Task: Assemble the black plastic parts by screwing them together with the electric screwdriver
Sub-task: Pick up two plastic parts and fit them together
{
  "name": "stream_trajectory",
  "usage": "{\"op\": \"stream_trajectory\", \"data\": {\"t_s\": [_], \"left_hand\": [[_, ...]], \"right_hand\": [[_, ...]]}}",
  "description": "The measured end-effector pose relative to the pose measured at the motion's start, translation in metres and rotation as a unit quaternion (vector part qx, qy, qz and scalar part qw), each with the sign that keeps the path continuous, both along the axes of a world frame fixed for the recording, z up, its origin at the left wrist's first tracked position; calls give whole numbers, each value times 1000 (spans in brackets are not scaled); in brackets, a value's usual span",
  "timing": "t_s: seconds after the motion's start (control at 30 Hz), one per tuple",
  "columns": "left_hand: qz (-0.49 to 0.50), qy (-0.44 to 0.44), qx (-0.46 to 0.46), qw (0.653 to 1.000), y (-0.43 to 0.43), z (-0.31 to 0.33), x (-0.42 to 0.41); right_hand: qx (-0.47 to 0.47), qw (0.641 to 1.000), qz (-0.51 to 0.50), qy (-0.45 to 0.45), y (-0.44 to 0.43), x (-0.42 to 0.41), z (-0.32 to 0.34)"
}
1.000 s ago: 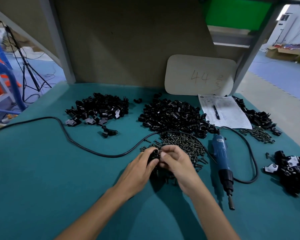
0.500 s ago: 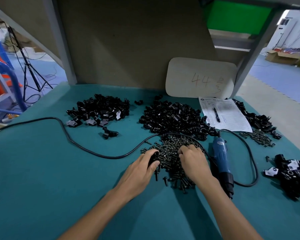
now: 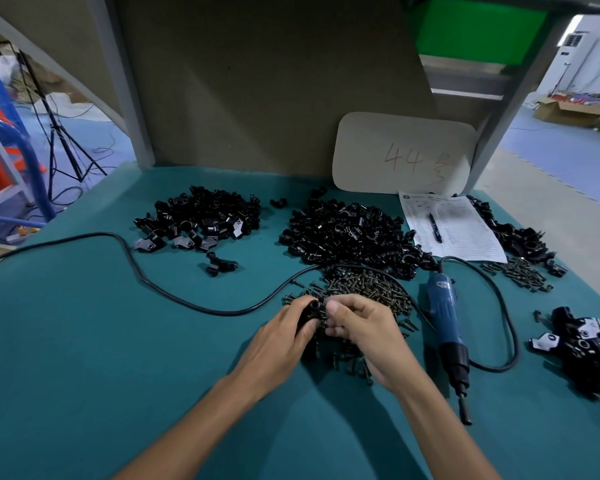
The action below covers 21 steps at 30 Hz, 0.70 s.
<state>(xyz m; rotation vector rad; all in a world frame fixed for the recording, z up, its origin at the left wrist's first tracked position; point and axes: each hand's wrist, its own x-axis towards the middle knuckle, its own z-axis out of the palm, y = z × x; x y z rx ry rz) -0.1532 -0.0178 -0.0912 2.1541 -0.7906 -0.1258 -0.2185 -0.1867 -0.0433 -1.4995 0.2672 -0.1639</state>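
My left hand (image 3: 282, 341) grips a small black plastic part (image 3: 311, 309) just above the near edge of the screw pile (image 3: 364, 289). My right hand (image 3: 368, 332) is against the part from the right, fingertips pinched together on what looks like a screw, though it is too small to be sure. The blue electric screwdriver (image 3: 445, 323) lies on the table to the right of my hands, bit pointing toward me, untouched.
Two heaps of black parts (image 3: 347, 233) (image 3: 201, 220) lie at the back. Assembled pieces (image 3: 586, 337) sit at the right edge. A second screw pile (image 3: 520, 273), a paper with a pen (image 3: 444, 226), and the black power cord (image 3: 146, 275) cross the green table.
My right hand went out to the screw pile half a second ago and has come back to the part in my left hand. The left hand lifted slightly.
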Motion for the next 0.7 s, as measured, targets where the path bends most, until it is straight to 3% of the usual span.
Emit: {"op": "stream_trajectory", "data": {"t_s": [0.3,0.5,0.6,0.7], "left_hand": [[12,-4,-9,1000,1,-1,1],[1,-11,-9,1000,0,-1,1],[7,-6,-17,1000,0,-1,1],[8,-1,-13,1000,0,0,1]], "right_hand": [[-15,999,39,23,2,2,0],[-166,985,44,-12,0,-1,0],[-38,999,-9,-27,-7,-2,0],[80,997,3,-19,-8,-4,-2]]}}
